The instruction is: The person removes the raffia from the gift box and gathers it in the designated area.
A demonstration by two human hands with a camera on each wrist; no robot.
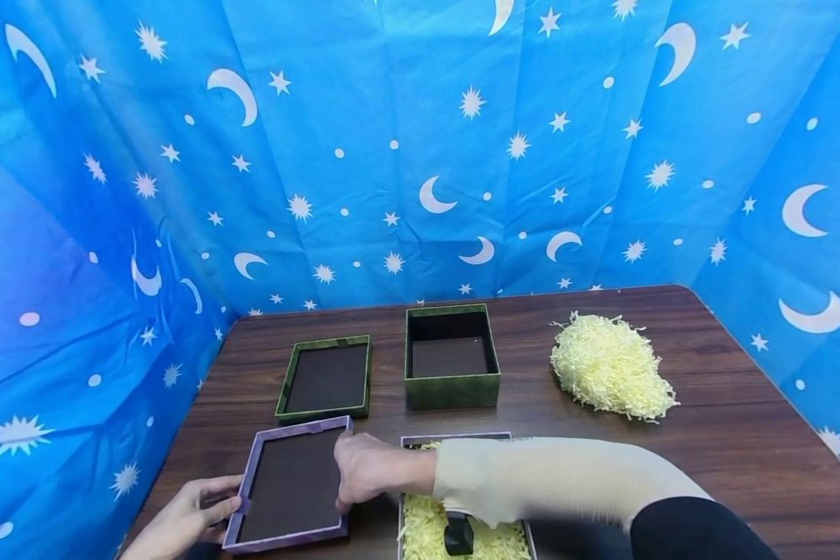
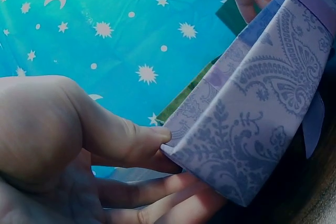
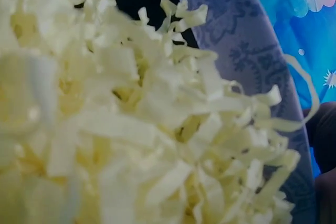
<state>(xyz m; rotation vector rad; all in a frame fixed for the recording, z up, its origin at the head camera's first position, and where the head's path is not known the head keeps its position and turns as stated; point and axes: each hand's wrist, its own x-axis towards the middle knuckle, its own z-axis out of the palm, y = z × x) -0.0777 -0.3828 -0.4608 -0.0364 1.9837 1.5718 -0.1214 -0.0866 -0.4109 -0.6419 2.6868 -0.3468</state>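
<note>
A shallow purple lid (image 1: 301, 538) with a dark inside lies open side up, tipped, at the front left in the head view. My left hand (image 1: 192, 513) pinches its left side; in the left wrist view the thumb presses the corner of the patterned lid (image 2: 247, 114), fingers underneath. My right hand (image 1: 374, 468) grips the lid's right side, its fingertips partly hidden. Under the right forearm stands a purple box (image 1: 490, 435) filled with pale yellow paper shreds (image 1: 420, 525). These shreds (image 3: 157, 129) fill most of the right wrist view beside the patterned box wall (image 3: 236, 35).
Behind the lid lies a green lid (image 1: 358, 408), with a deep green box (image 1: 451, 393) to its right. A heap of yellow paper shreds (image 1: 609, 365) sits at the back right of the wooden table (image 1: 721, 435). Blue cloth (image 1: 392, 117) encloses the back and sides.
</note>
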